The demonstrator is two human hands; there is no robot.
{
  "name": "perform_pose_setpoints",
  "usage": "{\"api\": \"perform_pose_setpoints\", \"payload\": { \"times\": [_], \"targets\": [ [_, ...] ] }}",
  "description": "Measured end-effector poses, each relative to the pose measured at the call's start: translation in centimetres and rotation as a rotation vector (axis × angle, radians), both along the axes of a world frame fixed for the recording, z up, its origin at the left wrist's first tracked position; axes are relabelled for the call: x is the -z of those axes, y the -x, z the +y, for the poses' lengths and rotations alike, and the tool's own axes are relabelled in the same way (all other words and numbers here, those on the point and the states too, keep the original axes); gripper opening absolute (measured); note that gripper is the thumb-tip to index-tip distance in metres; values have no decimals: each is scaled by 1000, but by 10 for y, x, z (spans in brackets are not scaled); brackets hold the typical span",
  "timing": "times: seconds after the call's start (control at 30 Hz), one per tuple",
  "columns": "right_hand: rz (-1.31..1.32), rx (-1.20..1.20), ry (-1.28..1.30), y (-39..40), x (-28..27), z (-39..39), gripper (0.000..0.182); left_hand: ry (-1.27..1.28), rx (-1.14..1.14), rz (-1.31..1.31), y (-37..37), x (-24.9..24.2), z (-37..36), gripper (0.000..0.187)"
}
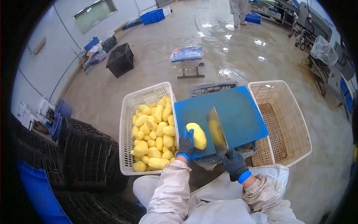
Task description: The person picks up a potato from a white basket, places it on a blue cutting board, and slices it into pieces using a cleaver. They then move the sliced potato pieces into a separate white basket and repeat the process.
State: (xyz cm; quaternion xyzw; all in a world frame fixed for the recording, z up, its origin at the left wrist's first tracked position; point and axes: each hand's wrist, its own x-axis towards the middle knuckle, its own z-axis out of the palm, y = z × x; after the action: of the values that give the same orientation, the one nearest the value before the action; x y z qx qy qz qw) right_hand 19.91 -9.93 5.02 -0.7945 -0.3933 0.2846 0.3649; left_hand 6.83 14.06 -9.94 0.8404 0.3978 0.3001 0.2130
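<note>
A peeled yellow potato (196, 136) rests on the near left part of the blue cutting board (238, 108). My left hand (186, 142), in a dark glove with a blue band at the wrist, grips its left side. In my other gloved hand, my right hand (234, 164), is the handle of a cleaver (217, 131). Its broad blade stands on edge over the board, to the right of the potato and apart from it. Left of the board, a white plastic crate (127, 112) holds many peeled potatoes (158, 128).
Right of the board stands another white crate (298, 123) with a brown mesh bottom. Black crates (85, 149) are stacked at my left; another black crate (121, 59) sits farther out. A small stool (187, 54) stands ahead on the wet floor. Another person (239, 11) is far off.
</note>
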Motion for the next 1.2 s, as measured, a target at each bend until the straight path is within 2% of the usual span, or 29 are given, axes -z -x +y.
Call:
{"api": "perform_pose_setpoints", "payload": {
  "times": [0.03, 0.13, 0.17, 0.27, 0.37, 0.47, 0.57, 0.67, 0.77, 0.93, 1.0, 1.1, 1.2],
  "targets": [
    [-38, -31, -35, 6, -17, 3, 28, 449, -65, -82, -11, -85, -29, 61],
    [-125, -61, -110, 19, -31, 8, 24, 427, -56, 0, -23, -82, -33, 60],
    [-161, -69, -153, 21, -33, 10, 23, 138, 26, 8, -18, -28, -22, 58],
    [-212, -88, -92, 25, -45, 11, 23, 182, -23, -35, -18, -21, -21, 57],
    [-236, -107, -112, 27, -45, 12, 24, 308, -70, -78, -19, -72, -38, 56],
    [-236, -101, -66, 30, -47, 14, 27, 381, -121, -84, -19, -87, -45, 56],
    [-308, -158, 87, 27, -49, 21, 30, 404, -135, -89, -21, -87, -46, 57],
    [-270, -178, 185, 20, -48, 31, 32, 445, -136, -91, -23, -89, -45, 57],
    [-300, -181, 200, 17, -43, 57, 33, 462, -135, -56, -25, -88, -51, 56],
    [-298, -219, 256, 19, -42, 69, 37, 292, -85, -9, -19, -89, -48, 55],
    [-311, -204, 271, 18, -43, 66, 37, 400, -154, -107, -20, -93, -53, 51],
    [-279, -201, 227, 21, -33, 62, 37, 485, -159, -9, -21, -92, -53, 54],
    [-302, -201, 185, 16, -29, 63, 39, 385, -169, -51, -20, -88, -61, 53]
  ]
}}
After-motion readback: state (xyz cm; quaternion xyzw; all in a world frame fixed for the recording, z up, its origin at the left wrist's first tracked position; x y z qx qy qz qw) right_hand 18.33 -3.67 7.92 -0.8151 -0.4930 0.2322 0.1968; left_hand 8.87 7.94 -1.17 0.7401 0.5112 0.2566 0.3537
